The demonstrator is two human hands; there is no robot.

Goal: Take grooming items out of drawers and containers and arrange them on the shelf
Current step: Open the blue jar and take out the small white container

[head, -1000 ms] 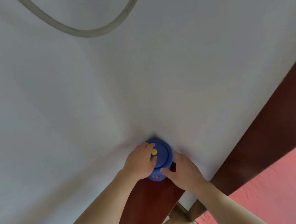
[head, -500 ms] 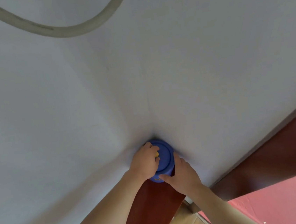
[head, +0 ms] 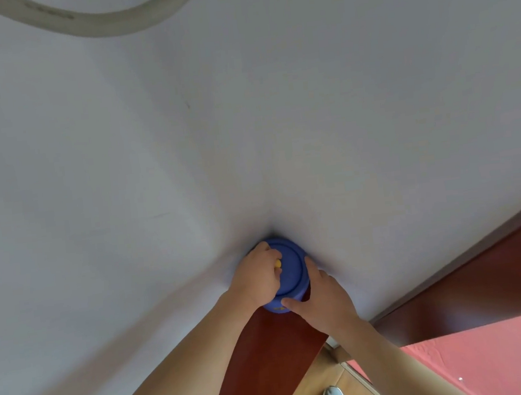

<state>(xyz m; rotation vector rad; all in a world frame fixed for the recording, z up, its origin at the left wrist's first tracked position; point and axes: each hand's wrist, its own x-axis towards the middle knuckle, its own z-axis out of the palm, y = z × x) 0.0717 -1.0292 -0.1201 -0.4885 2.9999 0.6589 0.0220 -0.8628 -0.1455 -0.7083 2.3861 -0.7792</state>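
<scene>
blue round container [head: 289, 270] sits on the dark red wooden shelf [head: 269, 357], tucked into the wall corner. left hand [head: 255, 281] curls closed over its lid around a small yellow knob [head: 278, 263]; right hand [head: 323, 300] grips the side, steadying it. step looks like opening or positioning the container; next move likely needs lid lifted off.
</scene>
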